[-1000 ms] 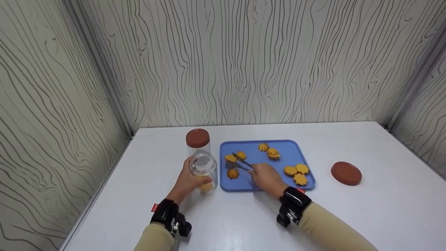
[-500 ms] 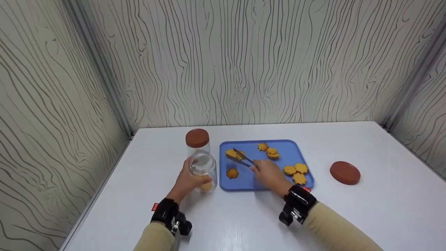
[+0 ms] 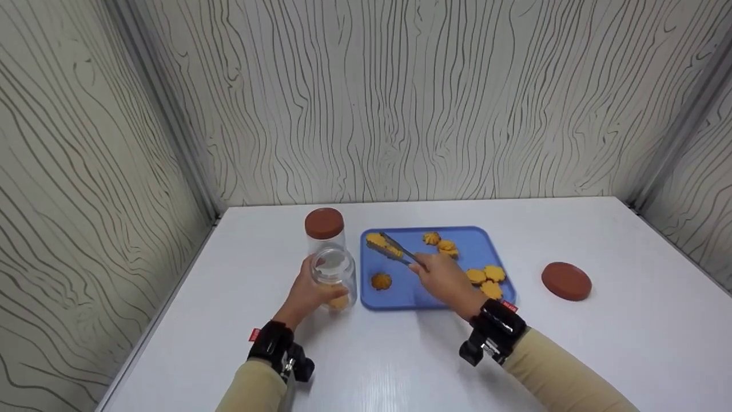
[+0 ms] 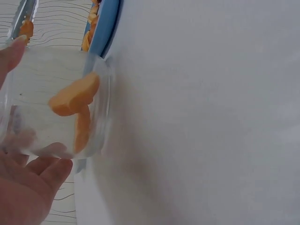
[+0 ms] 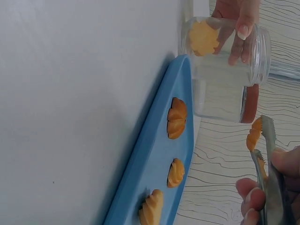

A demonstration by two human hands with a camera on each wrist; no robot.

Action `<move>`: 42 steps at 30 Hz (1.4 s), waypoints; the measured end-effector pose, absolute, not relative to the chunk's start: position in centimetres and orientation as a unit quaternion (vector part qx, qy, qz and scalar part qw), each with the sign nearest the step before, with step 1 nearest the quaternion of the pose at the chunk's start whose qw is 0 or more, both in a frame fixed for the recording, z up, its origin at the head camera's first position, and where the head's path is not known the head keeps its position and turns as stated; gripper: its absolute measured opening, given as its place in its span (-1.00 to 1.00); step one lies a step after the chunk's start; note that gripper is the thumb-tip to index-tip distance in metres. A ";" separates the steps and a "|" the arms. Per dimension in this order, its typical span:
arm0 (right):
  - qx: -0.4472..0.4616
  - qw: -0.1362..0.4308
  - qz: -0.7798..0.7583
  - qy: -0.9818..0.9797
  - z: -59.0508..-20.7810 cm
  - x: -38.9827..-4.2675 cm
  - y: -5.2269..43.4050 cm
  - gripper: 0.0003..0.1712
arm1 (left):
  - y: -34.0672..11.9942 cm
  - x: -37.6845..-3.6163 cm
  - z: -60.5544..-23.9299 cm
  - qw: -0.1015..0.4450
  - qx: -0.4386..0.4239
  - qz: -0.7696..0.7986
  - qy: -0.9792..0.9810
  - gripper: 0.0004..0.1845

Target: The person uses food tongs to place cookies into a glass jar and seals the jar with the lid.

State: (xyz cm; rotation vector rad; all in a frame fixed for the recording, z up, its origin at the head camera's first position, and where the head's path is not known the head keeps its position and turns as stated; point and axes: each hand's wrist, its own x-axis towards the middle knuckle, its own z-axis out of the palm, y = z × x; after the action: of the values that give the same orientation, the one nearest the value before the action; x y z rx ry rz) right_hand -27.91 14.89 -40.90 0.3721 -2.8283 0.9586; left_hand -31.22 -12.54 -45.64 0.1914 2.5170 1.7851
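Observation:
My left hand (image 3: 306,294) grips a clear jar (image 3: 349,280) that stands beside the tray, its mouth uncovered. Inside the jar are cookies (image 4: 75,96), one leaning on another in the left wrist view. My right hand (image 3: 446,280) holds metal tongs (image 3: 403,249), their tips pinching a cookie (image 5: 254,133) held up off the blue tray (image 3: 400,300). Under the tongs, a second cookie (image 3: 394,250) shows on the tray. A darker, ridged cookie (image 3: 381,281) lies near the tray's left side.
Behind the held jar stands another clear jar with a brown lid (image 3: 324,223). A loose brown lid (image 3: 566,281) lies right of the tray. More cookies sit at the tray's back (image 3: 432,238) and right side (image 3: 494,273). Patterned walls enclose the white table (image 3: 366,366).
The tongs have closed on a cookie at the tray's left and lifted it. My right hand has risen a little, while my left hand stays on the jar.

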 end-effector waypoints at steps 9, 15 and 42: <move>0.155 0.070 0.326 -0.930 -40.1 -27.5 14.2 -0.73 | -12.8 -31.0 -45.7 0.008 0.068 0.571 0.818 0.04; 0.160 0.065 0.337 -0.925 -39.5 -26.9 14.3 -0.66 | -12.3 -31.1 -45.8 0.011 0.063 0.569 0.820 0.05; 0.233 0.096 0.314 -0.915 -39.0 -26.1 13.3 -0.76 | -12.0 -31.0 -45.4 -0.001 0.067 0.567 0.821 0.02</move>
State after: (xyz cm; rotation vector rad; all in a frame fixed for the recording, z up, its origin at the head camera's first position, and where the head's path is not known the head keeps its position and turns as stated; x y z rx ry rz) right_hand -26.08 13.30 -39.04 0.6914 -2.7110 0.9307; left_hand -31.02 -12.03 -45.39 0.2097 2.5797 1.7829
